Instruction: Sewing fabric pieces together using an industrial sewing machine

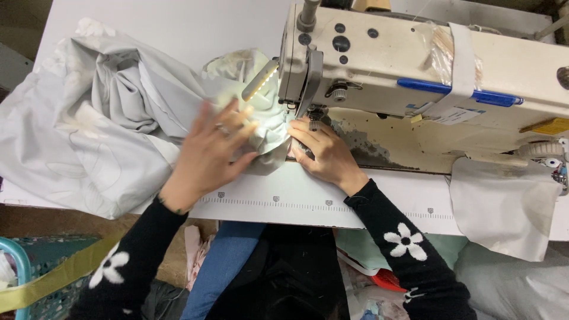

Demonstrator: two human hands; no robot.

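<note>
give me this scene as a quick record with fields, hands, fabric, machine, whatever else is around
left hand: flat on the bunched grey fabric, fingers spread, ring on one finger
right hand: on the fabric edge right by the presser foot
sewing machine: cream, worn, blue strip along the front, lit lamp strip at the needle end
table: white, ruler scale printed along the front edge
sleeves: black with white flowers
white cloth: draped over the table edge, right
basket: teal, lower left

A small white paper tag (453,115) hangs on the cream sewing machine (415,65).
</note>
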